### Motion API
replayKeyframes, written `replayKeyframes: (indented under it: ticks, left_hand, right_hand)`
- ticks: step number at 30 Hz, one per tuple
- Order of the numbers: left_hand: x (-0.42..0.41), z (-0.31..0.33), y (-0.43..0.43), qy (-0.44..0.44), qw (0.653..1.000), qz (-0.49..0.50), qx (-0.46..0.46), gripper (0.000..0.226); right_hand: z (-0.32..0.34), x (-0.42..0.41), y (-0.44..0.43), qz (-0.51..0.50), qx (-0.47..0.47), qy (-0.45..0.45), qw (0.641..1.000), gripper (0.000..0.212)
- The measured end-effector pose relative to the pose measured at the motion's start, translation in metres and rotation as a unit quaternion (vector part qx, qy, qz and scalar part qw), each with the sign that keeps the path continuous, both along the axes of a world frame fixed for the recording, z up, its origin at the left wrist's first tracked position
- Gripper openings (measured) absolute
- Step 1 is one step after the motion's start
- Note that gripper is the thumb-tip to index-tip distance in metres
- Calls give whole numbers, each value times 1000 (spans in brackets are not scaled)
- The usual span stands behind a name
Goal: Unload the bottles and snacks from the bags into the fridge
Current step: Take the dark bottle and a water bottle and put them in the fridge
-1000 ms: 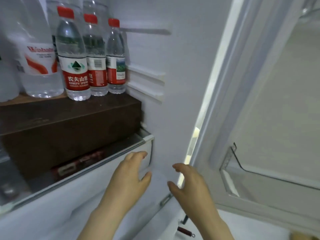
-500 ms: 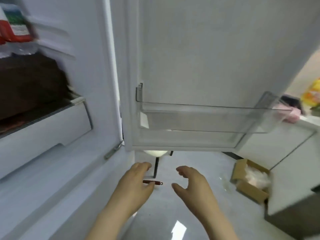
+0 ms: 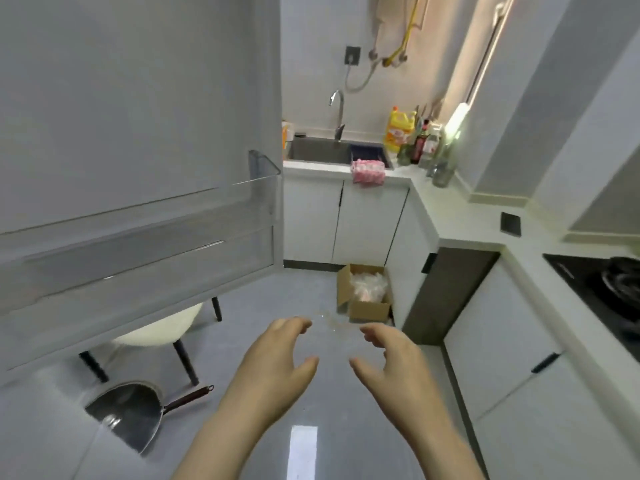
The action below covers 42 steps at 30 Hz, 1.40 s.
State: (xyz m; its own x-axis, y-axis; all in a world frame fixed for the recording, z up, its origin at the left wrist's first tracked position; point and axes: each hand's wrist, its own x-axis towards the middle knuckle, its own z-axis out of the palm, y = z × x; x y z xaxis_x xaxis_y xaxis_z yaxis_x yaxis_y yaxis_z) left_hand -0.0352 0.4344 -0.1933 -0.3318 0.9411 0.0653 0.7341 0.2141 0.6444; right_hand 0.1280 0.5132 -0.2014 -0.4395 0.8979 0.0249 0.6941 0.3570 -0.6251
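The open fridge door [image 3: 138, 98] fills the left of the view, with a clear door shelf [image 3: 156, 244] holding nothing. My left hand [image 3: 273, 368] and my right hand [image 3: 391, 368] hover side by side above the grey floor, fingers loosely curled, holding nothing. No bags, bottles for the fridge or snacks are in view; the fridge interior is out of frame.
A cardboard box [image 3: 365, 292] with plastic wrap sits on the floor by the white cabinets. A lidded pan [image 3: 131, 414] lies on the floor at lower left beside a white stool [image 3: 162, 330]. A sink [image 3: 325, 152], condiment bottles [image 3: 420, 143] and a hob [image 3: 609, 289] line the counter.
My view has swung right, away from the fridge interior and its water bottles, across the door to the kitchen. Both hands stayed out in front, holding nothing.
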Motion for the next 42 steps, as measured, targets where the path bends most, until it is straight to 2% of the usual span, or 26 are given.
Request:
replayKeyframes:
  ticks: [5,10,14,22,34,39,42]
  left_hand:
    - [44,29,70,-9,991,-122,55,44]
    - [83,60,125,-27,965,-237,110,45]
    - [120,76,151,-46,931,-334,143,46]
    - [213,77,161,-98,854,-495,130,45]
    - [387,92,127,-129,767,-611,151,42]
    - [459,97,109,-124,743,-637,166,41]
    - [491,95,102,-132,739,-640,162,39]
  right_hand:
    - [28,54,27,-115,44,15,992,46]
    - [67,97,35,-239,99,35,965,45]
    - [87,128,27,-346,125,50,929,42]
    - [93,196,-24,-526,145,36,837,39]
    - [97,339,-95,-643,205,62,735,35]
    - [101,410,-120,-669,233,79,701,34]
    - [98,442,-132,-676,234,79,694,33]
